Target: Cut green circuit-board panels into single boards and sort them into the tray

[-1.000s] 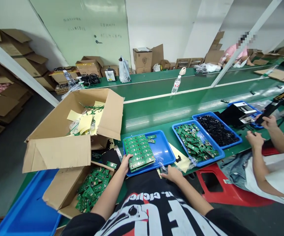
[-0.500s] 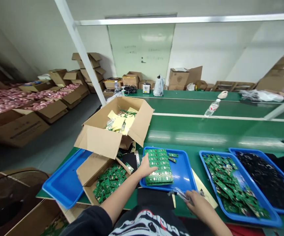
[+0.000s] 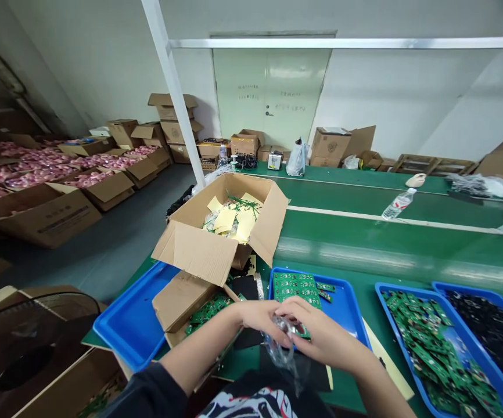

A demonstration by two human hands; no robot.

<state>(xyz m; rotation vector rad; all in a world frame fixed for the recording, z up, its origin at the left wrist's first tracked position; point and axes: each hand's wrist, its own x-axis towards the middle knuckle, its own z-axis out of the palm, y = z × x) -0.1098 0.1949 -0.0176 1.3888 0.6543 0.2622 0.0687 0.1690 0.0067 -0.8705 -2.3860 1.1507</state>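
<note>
A crumpled clear plastic bag [image 3: 283,355] hangs between my two hands. My left hand [image 3: 262,318] has its fingers closed on the bag from the left. My right hand [image 3: 315,331] grips the same plastic from the right. Just beyond the hands, a green circuit board panel [image 3: 295,286] lies in a blue tray [image 3: 351,307], its near part covered by my hands. Small cut boards [image 3: 325,292] rest beside the panel in that tray.
A large open carton [image 3: 194,247] with yellow paper stands ahead left, above a smaller box of circuit boards [image 3: 208,307]. An unfilled blue tray [image 3: 132,319] sits left. Right are trays of green boards [image 3: 430,342] and black parts [image 3: 491,325]. A water bottle [image 3: 398,204] lies farther back.
My left hand has left the board panel and come to the plastic bag. My right hand has brought the bag leftward, in front of the tray. The view has shifted slightly.
</note>
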